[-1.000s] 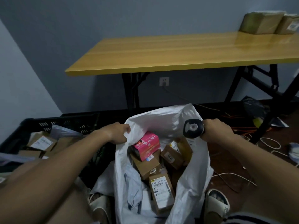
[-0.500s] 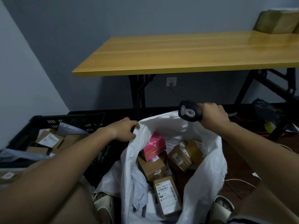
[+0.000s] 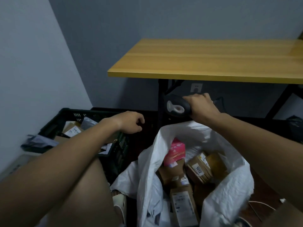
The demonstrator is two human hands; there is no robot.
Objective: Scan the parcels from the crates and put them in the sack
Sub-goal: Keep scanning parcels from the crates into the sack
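A: Status?
B: Just let go of the sack (image 3: pixel 188 161). My left hand (image 3: pixel 129 122) is empty, loosely curled, now over the crate (image 3: pixel 82 112).
A: Scanner?
B: Right hand (image 3: pixel 201 107) grips the scanner (image 3: pixel 176 107), lifted above the sack. Parcels (image 3: pixel 73 130) left in crate, so next pick + scan, I reckon.

yellow wooden table (image 3: pixel 213 61) on black legs sits against the grey-blue wall (image 3: pixel 147 18), with a white wall socket (image 3: pixel 196 87) just under the tabletop. down low there's a light slipper (image 3: pixel 121 205) on the floor and a thin white cable (image 3: pixel 262 204) bottom right.
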